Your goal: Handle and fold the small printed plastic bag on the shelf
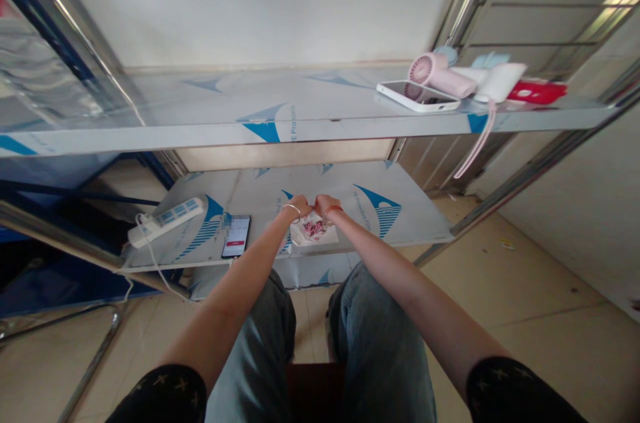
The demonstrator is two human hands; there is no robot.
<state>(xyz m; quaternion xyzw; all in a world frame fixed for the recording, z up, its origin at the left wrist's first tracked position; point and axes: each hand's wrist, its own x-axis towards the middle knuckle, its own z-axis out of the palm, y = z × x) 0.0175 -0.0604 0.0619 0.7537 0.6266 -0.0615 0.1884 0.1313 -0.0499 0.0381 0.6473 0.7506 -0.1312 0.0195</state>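
Observation:
A small clear-whitish plastic bag or sheet [300, 235] with many tiny pink and dark red pieces [315, 230], perhaps beads, lies near the front edge of the lower shelf. Over its far edge my left hand [299, 205], with a bangle at the wrist, is closed with fingertips pinched. My right hand [327, 203], a reddish band on its wrist, is also closed and almost meets the left. What the fingertips pinch is too small to make out. To the left of the bag rests a phone [236, 236] with its screen lit.
A white power strip [167, 220] with a trailing cord lies at the lower shelf's left. On the upper shelf [210, 133] sit a white-edged phone [419, 98], a pink handheld fan [443, 74] and a red packet [537, 92]. A metal post [530, 163] stands right.

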